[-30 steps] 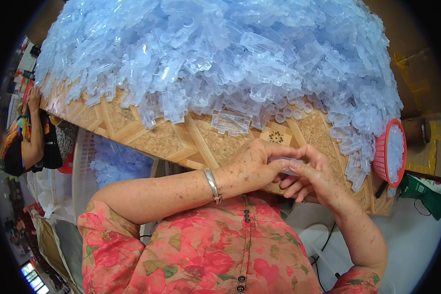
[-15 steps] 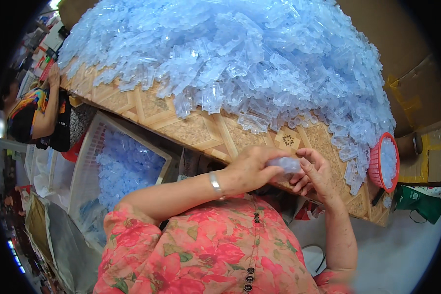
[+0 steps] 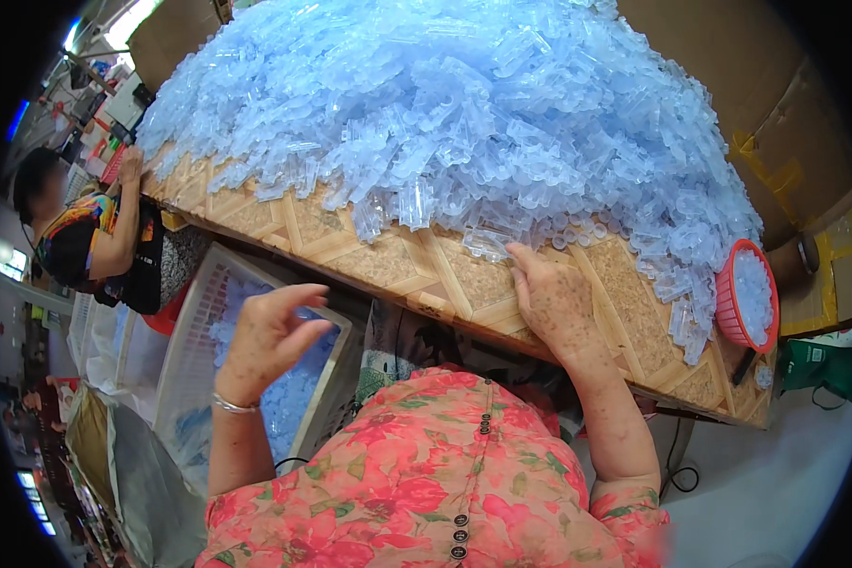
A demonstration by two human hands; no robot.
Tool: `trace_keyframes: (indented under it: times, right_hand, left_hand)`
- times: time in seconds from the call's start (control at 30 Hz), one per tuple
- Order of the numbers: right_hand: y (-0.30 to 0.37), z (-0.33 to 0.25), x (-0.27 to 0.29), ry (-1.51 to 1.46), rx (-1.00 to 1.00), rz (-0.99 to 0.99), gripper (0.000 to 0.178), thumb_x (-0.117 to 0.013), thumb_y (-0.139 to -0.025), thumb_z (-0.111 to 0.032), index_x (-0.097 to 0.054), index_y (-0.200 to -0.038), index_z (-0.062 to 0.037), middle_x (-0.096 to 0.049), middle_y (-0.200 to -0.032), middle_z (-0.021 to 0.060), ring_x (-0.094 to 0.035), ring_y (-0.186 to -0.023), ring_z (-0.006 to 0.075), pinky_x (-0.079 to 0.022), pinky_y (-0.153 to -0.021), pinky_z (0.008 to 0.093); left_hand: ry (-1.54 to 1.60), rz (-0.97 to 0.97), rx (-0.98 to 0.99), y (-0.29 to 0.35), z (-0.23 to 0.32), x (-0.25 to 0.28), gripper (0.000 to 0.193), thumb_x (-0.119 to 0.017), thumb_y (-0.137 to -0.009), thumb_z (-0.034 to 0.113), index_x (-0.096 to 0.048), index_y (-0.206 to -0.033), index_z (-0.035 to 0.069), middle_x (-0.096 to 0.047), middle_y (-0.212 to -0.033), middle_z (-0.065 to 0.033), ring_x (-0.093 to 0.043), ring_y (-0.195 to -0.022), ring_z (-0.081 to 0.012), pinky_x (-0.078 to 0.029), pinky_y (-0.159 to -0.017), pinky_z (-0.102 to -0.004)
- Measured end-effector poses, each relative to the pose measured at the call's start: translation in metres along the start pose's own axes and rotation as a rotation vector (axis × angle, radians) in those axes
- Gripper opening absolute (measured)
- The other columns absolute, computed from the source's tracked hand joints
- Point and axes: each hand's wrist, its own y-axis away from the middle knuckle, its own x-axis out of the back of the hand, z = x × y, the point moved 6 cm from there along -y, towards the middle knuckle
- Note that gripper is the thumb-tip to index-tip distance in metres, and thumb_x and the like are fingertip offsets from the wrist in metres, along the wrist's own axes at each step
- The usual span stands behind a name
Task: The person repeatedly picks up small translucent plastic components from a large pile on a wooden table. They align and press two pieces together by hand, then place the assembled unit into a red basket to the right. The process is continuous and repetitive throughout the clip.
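Clear rectangular plastic piece (image 3: 485,244) lies on the wood-patterned tabletop (image 3: 488,289), at the near edge of a bluish translucent heap (image 3: 445,114). The right hand (image 3: 557,301) has its index fingertip at the piece's right end; any grip is hidden. The left hand (image 3: 267,343), thumb and fingers parted around nothing visible, hovers over a white crate (image 3: 195,320).

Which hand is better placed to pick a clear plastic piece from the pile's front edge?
Probably the right hand: its fingertips are at or beside a clear piece at the edge of the pile. The left hand is open, off the table, seen against the crate.
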Motion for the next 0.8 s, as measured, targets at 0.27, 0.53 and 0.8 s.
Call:
trace_keyframes:
  times: [0.27,0.53,0.8]
  right_hand:
    - [0.042,0.001,0.031,-0.045,-0.165,-0.063,0.022,-0.074,-0.092,-0.021,-0.064,-0.109,-0.0100,-0.073,-0.080,0.0122,-0.073,-0.074,0.0336,-0.054,-0.065,0.0467]
    - [0.083,0.015,0.046,-0.211,-0.358,-0.016,0.027,-0.077,-0.089,-0.023,-0.069,-0.110,-0.0097,-0.071,-0.077,0.0107,-0.071,-0.068,0.0297,-0.053,-0.060,0.0421]
    - [0.088,0.016,0.049,-0.257,-0.319,0.095,0.025,-0.075,-0.089,-0.018,-0.072,-0.113,-0.0106,-0.073,-0.080,0.0115,-0.071,-0.070,0.0298,-0.054,-0.063,0.0413]
  left_hand:
    - [0.207,-0.194,-0.292,-0.058,0.072,-0.113,0.055,-0.078,-0.085,0.004,-0.060,-0.136,0.001,-0.073,-0.114,-0.0151,-0.072,-0.083,-0.0202,-0.059,-0.070,-0.0310]
    - [0.193,-0.278,-0.546,-0.091,0.117,-0.173,0.075,-0.078,-0.083,0.005,-0.047,-0.151,0.004,-0.069,-0.116,-0.0182,-0.071,-0.095,-0.0312,-0.059,-0.084,-0.0386]
    - [0.233,-0.228,-0.581,-0.105,0.128,-0.203,0.084,-0.083,-0.080,0.010,-0.043,-0.153,0.004,-0.067,-0.121,-0.0203,-0.070,-0.100,-0.0337,-0.059,-0.085,-0.0420]
